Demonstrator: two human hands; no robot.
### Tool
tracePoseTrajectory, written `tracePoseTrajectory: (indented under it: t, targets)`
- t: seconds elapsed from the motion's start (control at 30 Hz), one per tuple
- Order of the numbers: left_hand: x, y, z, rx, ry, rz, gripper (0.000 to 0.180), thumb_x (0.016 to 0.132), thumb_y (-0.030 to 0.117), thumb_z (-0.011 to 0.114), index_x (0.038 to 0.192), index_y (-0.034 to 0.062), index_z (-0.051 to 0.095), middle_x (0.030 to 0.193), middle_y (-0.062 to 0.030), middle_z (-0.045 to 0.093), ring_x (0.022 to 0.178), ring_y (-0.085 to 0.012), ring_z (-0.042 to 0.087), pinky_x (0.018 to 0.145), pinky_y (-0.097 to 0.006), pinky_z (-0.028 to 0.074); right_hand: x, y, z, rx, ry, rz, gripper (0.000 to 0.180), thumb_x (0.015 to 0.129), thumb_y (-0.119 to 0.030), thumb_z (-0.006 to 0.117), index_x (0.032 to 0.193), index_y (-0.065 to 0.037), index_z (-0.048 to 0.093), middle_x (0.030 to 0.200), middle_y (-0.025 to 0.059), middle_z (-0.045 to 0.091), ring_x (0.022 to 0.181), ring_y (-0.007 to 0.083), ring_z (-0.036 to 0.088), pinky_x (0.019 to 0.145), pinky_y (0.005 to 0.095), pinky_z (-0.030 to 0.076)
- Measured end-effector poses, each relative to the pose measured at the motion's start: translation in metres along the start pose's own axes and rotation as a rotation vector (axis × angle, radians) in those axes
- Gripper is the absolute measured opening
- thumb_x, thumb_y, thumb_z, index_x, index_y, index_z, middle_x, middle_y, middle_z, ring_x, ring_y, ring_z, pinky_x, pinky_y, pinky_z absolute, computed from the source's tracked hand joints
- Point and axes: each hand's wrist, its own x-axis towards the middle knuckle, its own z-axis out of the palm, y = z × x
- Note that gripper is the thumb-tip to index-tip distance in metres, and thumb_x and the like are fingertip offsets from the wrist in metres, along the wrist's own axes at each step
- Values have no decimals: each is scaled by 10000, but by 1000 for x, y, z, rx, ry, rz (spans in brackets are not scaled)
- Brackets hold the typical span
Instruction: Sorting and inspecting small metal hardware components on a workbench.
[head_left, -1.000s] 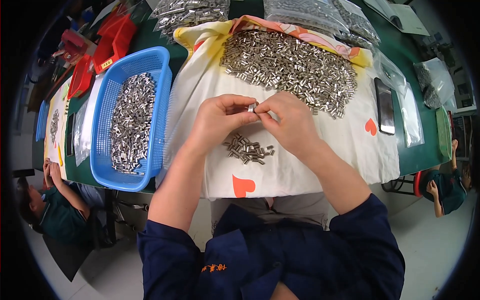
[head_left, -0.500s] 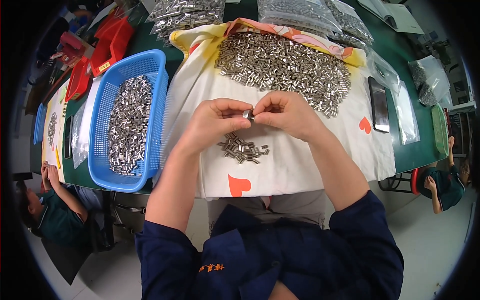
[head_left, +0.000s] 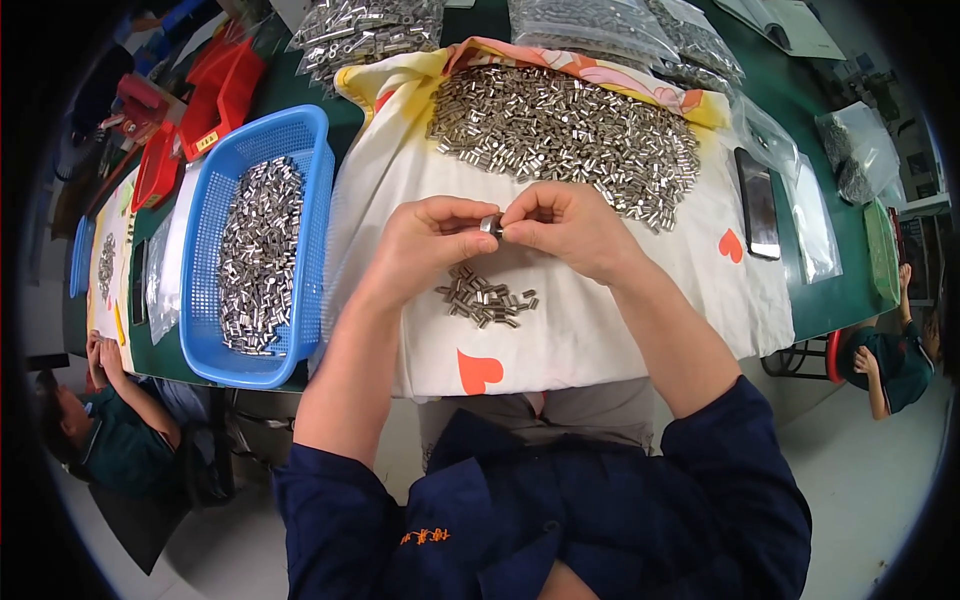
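Over the middle of the cloth, my left hand (head_left: 432,240) pinches a small shiny metal piece (head_left: 488,226) between thumb and forefinger. My right hand (head_left: 560,228) meets it from the other side, thumb and forefinger pressed together around something small and dark, mostly hidden by the fingertips. Just below the hands lies a small heap of metal sleeves (head_left: 487,302), short silvery cylinders. Beyond them a large pile of metal sleeves (head_left: 570,130) spreads over the white cloth (head_left: 600,350), which has red hearts.
To the left stands a blue plastic basket (head_left: 328,210) holding many sleeves. Red bins (head_left: 215,95) sit farther left. Bags of metal parts (head_left: 590,30) line the back. A phone (head_left: 757,205) lies at right. Co-workers (head_left: 125,430) sit left and right (head_left: 880,365).
Both hands have shifted very slightly left, still meeting at the metal piece. More of its shiny face shows beside the right fingertips.
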Motion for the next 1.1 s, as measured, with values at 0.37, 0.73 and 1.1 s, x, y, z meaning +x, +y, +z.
tracePoseTrajectory:
  t: [0.37,0.73,1.1]
  targets:
    - [3,-1,4,-89,50,100,307,725,-18,644,1020,-32,563,853,-74,617,765,-112,587,695,-211,469,-5,0,11,-634,325,-555,116,715,-99,605,814,-39,617,777,71,615,680,171,601,631,266,473]
    - [-5,1,4,-95,19,169,331,704,-82,629,1025,-50,554,953,-124,604,848,-166,589,756,-256,487,-13,-7,12,-230,237,-340,109,719,-117,614,762,-17,611,749,85,618,657,172,592,617,274,465]
    - [-2,-3,7,-87,48,223,313,717,-61,630,1017,-35,548,909,-88,600,823,-135,576,723,-229,475,-7,1,11,-399,254,-551,100,735,-92,595,814,-35,574,736,71,576,683,196,559,631,297,437]
